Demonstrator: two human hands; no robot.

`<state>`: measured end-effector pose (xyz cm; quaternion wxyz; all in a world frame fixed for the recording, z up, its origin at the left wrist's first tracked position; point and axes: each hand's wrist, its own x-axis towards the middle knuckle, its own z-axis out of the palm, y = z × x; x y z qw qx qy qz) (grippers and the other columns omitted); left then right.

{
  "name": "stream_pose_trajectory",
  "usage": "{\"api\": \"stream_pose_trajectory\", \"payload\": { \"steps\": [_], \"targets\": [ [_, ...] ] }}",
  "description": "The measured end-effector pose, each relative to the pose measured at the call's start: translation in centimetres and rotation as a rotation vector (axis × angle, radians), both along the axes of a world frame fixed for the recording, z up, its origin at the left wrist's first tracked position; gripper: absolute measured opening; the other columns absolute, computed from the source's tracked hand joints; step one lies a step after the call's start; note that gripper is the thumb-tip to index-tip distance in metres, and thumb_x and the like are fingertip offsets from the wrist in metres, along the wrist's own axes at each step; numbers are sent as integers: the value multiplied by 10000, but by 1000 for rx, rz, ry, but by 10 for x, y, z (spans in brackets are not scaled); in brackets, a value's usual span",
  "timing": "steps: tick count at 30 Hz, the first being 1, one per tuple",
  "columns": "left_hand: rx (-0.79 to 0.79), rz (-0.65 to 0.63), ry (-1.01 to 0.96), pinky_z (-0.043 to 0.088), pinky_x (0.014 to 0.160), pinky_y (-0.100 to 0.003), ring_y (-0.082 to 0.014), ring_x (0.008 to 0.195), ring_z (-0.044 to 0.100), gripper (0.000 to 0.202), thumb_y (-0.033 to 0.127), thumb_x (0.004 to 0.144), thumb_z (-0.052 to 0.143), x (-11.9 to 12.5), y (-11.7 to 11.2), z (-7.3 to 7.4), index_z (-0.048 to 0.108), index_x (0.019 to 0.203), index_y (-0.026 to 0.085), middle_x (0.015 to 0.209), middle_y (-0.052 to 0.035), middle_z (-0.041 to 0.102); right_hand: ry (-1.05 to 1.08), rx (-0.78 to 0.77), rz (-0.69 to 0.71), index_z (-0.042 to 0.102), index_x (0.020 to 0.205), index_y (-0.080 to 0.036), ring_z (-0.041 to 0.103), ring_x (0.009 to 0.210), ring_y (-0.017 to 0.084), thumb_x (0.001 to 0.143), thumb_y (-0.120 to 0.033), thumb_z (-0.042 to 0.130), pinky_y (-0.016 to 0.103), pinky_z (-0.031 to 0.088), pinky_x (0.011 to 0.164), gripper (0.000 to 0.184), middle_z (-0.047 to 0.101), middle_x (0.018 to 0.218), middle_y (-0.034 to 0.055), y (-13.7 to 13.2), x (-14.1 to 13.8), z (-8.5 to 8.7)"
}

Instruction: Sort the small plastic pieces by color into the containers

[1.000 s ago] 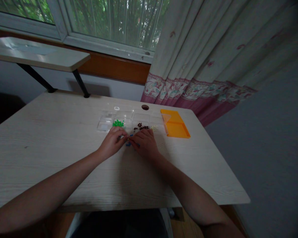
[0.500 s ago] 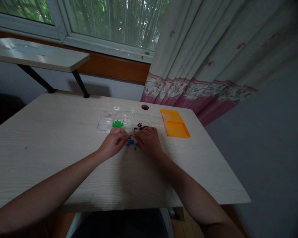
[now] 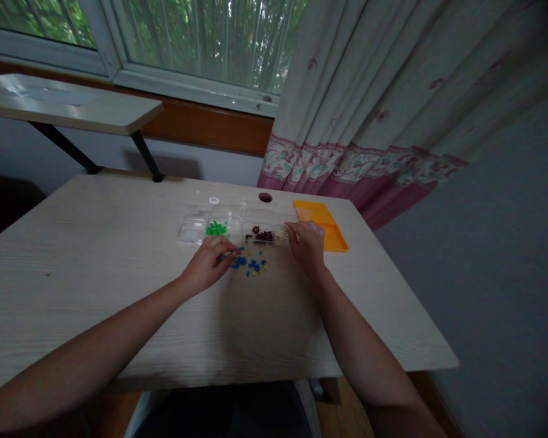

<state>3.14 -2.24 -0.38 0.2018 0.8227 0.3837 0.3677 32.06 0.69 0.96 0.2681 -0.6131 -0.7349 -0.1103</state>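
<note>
Small blue and yellow pieces (image 3: 254, 266) lie scattered on the desk. My left hand (image 3: 209, 263) rests at the pile's left side, thumb and fingers pinched together; anything between them is too small to make out. Over the right end of a clear compartment box (image 3: 192, 222) is my right hand (image 3: 309, 244), its fingertips also closed, their contents hidden. Just left of those fingertips, cream pieces (image 3: 281, 235) sit in one compartment. Dark brown pieces (image 3: 263, 236) fill the one beside it, and bright green pieces (image 3: 216, 228) another further left.
An orange tray (image 3: 335, 237) lies at the right, partly behind my right hand. Behind the box, the desk (image 3: 132, 243) has a round cable hole (image 3: 265, 198). A raised shelf (image 3: 119, 115) stands at the back left, and a curtain (image 3: 347, 158) hangs beyond the far edge.
My right hand has moved right, from the blue and yellow pile to the cream pieces, uncovering the brown pieces and more of the pile. My left hand has stayed at the pile.
</note>
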Motion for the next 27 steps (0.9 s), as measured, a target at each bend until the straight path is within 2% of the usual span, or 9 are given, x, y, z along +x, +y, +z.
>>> {"api": "stream_pose_trajectory", "payload": {
  "steps": [5, 10, 12, 15, 18, 20, 23, 27],
  "targets": [
    [4, -8, 9, 444, 892, -404, -219, 943, 582, 248, 317, 981, 488, 0, 0, 1, 702, 987, 192, 938, -75, 657, -12, -19, -45, 709, 1081, -208, 512, 953, 244, 1000, -302, 429, 365, 292, 812, 306, 704, 1053, 96, -2, -3, 1],
    [48, -84, 66, 438, 940, -416, -233, 1017, 565, 224, 291, 963, 521, -1, -2, 2, 705, 1064, 212, 1032, -88, 635, 45, 39, -1, 713, 1046, -207, 532, 957, 242, 994, -302, 441, 368, 336, 825, 293, 708, 1005, 89, -4, -6, 8],
    [79, -155, 118, 430, 975, -426, -245, 1082, 542, 237, 279, 949, 546, -2, -4, 2, 704, 1122, 243, 1126, -95, 609, 69, 64, 86, 720, 1006, -213, 548, 951, 235, 982, -312, 472, 368, 361, 835, 269, 712, 972, 81, -6, -9, 12],
    [123, -251, 191, 419, 1019, -452, -267, 1174, 502, 292, 264, 924, 587, -2, -7, 0, 683, 1199, 289, 1255, -98, 561, 47, 13, 323, 732, 954, -222, 577, 916, 220, 954, -297, 537, 361, 395, 836, 209, 714, 914, 69, -12, -17, 21],
    [156, -297, 243, 411, 1041, -483, -288, 1225, 474, 355, 282, 911, 613, -1, -9, -1, 646, 1264, 309, 1323, -103, 532, 0, -150, 565, 740, 937, -222, 601, 887, 199, 910, -239, 607, 337, 421, 826, 137, 719, 893, 53, -20, -26, 29],
    [167, -307, 271, 412, 1043, -498, -297, 1240, 465, 380, 277, 909, 614, 0, -10, -1, 630, 1287, 311, 1345, -108, 520, -27, -289, 655, 744, 918, -212, 614, 852, 183, 874, -191, 641, 311, 434, 797, 114, 718, 860, 45, -26, -31, 33],
    [172, -317, 298, 417, 1043, -507, -302, 1247, 464, 396, 250, 902, 613, 0, -12, 1, 625, 1292, 319, 1351, -107, 522, -59, -410, 657, 746, 885, -193, 617, 799, 168, 846, -135, 646, 286, 440, 756, 122, 709, 812, 43, -30, -33, 39],
    [180, -299, 296, 435, 1027, -496, -299, 1227, 477, 368, 250, 900, 614, 1, -13, 2, 646, 1260, 322, 1315, -103, 542, -72, -409, 566, 743, 917, -187, 621, 853, 181, 845, -110, 624, 293, 442, 783, 159, 715, 845, 54, -33, -31, 46]
  ]
}}
